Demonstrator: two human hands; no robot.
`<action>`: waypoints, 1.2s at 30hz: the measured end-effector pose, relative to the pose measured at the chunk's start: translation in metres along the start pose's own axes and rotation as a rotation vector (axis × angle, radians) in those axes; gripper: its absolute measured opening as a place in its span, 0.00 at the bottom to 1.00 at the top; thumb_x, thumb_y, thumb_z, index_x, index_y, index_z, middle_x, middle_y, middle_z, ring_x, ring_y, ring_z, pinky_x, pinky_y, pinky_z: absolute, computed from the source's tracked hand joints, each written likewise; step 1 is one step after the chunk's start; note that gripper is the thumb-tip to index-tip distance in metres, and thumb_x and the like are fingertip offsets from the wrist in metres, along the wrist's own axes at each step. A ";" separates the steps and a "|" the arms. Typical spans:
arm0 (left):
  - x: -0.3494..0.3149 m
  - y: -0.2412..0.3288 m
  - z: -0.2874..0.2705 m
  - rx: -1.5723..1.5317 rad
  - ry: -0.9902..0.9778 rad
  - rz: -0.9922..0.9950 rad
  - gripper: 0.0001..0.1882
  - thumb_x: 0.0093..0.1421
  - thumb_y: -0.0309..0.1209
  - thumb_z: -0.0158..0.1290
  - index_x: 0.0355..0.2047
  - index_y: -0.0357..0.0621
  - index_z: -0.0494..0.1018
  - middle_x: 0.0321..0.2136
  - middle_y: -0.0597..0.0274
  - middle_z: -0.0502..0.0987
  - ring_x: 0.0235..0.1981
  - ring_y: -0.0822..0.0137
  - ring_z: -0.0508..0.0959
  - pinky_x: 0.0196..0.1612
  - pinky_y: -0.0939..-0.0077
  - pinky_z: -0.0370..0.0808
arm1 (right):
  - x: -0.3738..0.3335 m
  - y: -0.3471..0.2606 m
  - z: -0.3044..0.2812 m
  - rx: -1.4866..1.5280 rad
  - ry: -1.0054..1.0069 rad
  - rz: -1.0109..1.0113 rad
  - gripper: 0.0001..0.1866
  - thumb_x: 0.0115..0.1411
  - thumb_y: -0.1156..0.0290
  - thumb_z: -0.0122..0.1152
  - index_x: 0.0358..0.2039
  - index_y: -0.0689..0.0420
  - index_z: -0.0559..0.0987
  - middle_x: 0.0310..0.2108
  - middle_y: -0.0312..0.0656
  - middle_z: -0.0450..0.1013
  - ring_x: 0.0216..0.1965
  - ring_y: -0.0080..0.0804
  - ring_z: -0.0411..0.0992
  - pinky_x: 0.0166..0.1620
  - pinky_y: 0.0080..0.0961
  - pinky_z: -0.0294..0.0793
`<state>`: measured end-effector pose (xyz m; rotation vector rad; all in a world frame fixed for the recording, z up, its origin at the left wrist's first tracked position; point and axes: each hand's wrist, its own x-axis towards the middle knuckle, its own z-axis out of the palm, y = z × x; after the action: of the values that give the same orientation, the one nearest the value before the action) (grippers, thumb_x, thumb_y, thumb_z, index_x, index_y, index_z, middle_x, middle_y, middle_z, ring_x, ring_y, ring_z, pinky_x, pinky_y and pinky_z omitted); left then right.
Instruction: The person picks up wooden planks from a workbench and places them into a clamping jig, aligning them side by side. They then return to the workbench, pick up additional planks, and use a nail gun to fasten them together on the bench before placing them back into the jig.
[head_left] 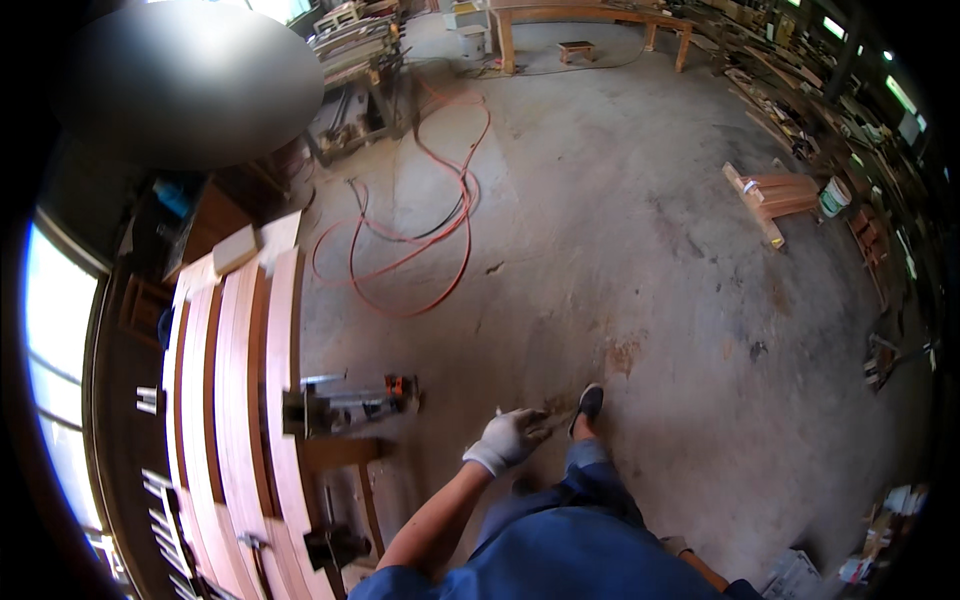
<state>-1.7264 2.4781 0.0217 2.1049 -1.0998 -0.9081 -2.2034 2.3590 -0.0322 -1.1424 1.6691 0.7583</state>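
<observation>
My left hand (508, 440), in a white work glove with darker fingertips, hangs in front of my body above the concrete floor. Its fingers are loosely stretched and a little apart, and I see nothing held in it. Of my right hand (676, 545) only a small part shows beside my hip; my blue shirt hides its fingers. Left of me, long pale wooden planks (240, 400) lie side by side on a bench. Bar clamps (360, 402) with an orange end stick out from its near side. A hammer (257, 560) rests on the planks.
A red hose (470, 190) lies in loops on the floor ahead. At the far end stand a wooden table (590, 14) and a low stool (577, 48). To the right are a wooden piece (780, 195), a white bucket (834, 197) and piled lumber (790, 100).
</observation>
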 end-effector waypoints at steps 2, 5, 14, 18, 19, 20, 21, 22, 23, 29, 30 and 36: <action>0.046 -0.040 0.002 0.124 -0.035 -0.032 0.24 0.66 0.49 0.57 0.53 0.45 0.81 0.50 0.55 0.83 0.55 0.52 0.80 0.67 0.54 0.66 | 0.056 -0.004 -0.011 -0.060 -0.021 -0.014 0.25 0.64 0.57 0.70 0.50 0.67 0.83 0.47 0.50 0.82 0.46 0.42 0.78 0.53 0.38 0.74; 0.080 -0.127 -0.001 0.428 -0.185 -0.139 0.18 0.65 0.46 0.54 0.51 0.55 0.80 0.47 0.56 0.83 0.50 0.51 0.81 0.62 0.51 0.70 | 0.101 -0.080 -0.053 -0.069 -0.025 -0.055 0.23 0.66 0.57 0.67 0.49 0.65 0.83 0.46 0.51 0.82 0.46 0.44 0.79 0.52 0.39 0.75; 0.101 -0.155 -0.005 0.267 -0.500 -0.769 0.21 0.68 0.50 0.49 0.55 0.59 0.79 0.52 0.67 0.83 0.55 0.60 0.81 0.57 0.63 0.78 | 0.193 -0.452 -0.255 -0.322 0.406 -0.474 0.25 0.64 0.51 0.66 0.45 0.65 0.85 0.43 0.51 0.84 0.41 0.41 0.81 0.46 0.40 0.77; 0.138 -0.238 0.085 0.125 -0.209 -0.873 0.27 0.66 0.58 0.47 0.52 0.57 0.83 0.54 0.59 0.82 0.55 0.57 0.81 0.59 0.63 0.76 | 0.195 -0.644 -0.292 0.026 0.226 -0.770 0.24 0.62 0.49 0.66 0.43 0.59 0.86 0.38 0.51 0.83 0.38 0.44 0.81 0.46 0.40 0.77; 0.171 -0.230 0.082 0.081 -0.221 -0.879 0.27 0.66 0.57 0.47 0.52 0.57 0.83 0.53 0.59 0.82 0.54 0.58 0.82 0.58 0.63 0.76 | 0.209 -0.678 -0.299 0.077 0.207 -0.801 0.22 0.62 0.50 0.66 0.43 0.57 0.86 0.38 0.51 0.83 0.37 0.43 0.81 0.45 0.39 0.77; 0.195 -0.228 0.079 0.053 -0.224 -0.892 0.26 0.66 0.56 0.48 0.52 0.57 0.83 0.53 0.59 0.82 0.54 0.58 0.82 0.57 0.63 0.77 | 0.205 -0.710 -0.302 0.035 0.206 -0.829 0.22 0.62 0.49 0.66 0.43 0.57 0.86 0.38 0.50 0.83 0.37 0.43 0.81 0.45 0.39 0.77; 0.219 -0.228 0.074 0.034 -0.232 -0.898 0.25 0.66 0.55 0.48 0.51 0.56 0.83 0.52 0.59 0.83 0.53 0.59 0.82 0.57 0.63 0.77 | 0.190 -0.740 -0.302 -0.013 0.199 -0.856 0.22 0.62 0.49 0.66 0.43 0.56 0.86 0.38 0.50 0.84 0.37 0.43 0.81 0.45 0.39 0.77; 0.247 -0.229 0.067 0.024 -0.239 -0.894 0.25 0.66 0.54 0.49 0.51 0.56 0.83 0.51 0.59 0.83 0.52 0.59 0.83 0.56 0.63 0.78 | 0.180 -0.767 -0.310 -0.057 0.202 -0.887 0.22 0.62 0.49 0.66 0.43 0.55 0.86 0.37 0.49 0.84 0.37 0.43 0.81 0.44 0.39 0.77; 0.275 -0.232 0.057 0.023 -0.250 -0.880 0.24 0.65 0.53 0.49 0.51 0.56 0.83 0.51 0.59 0.83 0.52 0.59 0.83 0.55 0.63 0.78 | 0.181 -0.785 -0.317 -0.076 0.217 -0.913 0.22 0.62 0.49 0.66 0.42 0.57 0.86 0.36 0.49 0.84 0.36 0.42 0.81 0.44 0.38 0.77; 0.498 -0.288 -0.079 -0.074 -0.310 -0.787 0.17 0.65 0.43 0.52 0.48 0.57 0.84 0.42 0.61 0.86 0.44 0.64 0.86 0.48 0.65 0.81 | 0.262 -0.774 -0.344 -0.140 0.119 -0.457 0.16 0.66 0.59 0.65 0.33 0.61 0.86 0.28 0.40 0.82 0.28 0.27 0.76 0.36 0.28 0.76; 0.550 -0.281 -0.117 -0.097 -0.264 -0.821 0.15 0.65 0.40 0.52 0.46 0.57 0.84 0.40 0.62 0.87 0.42 0.65 0.86 0.46 0.66 0.82 | 0.290 -0.758 -0.350 -0.342 0.137 -0.379 0.16 0.66 0.60 0.65 0.34 0.62 0.86 0.31 0.42 0.83 0.28 0.28 0.77 0.36 0.30 0.76; 0.813 -0.132 -0.352 -0.188 0.131 -0.659 0.12 0.67 0.33 0.58 0.47 0.43 0.85 0.25 0.62 0.83 0.21 0.69 0.78 0.27 0.69 0.79 | 0.260 -0.759 -0.370 -0.227 0.025 -0.294 0.29 0.67 0.42 0.57 0.40 0.60 0.86 0.39 0.45 0.83 0.40 0.43 0.80 0.49 0.37 0.76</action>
<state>-1.0447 1.9114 -0.1086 2.3529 -0.2238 -1.0886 -1.6619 1.6678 -0.1265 -1.5220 1.4172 0.7592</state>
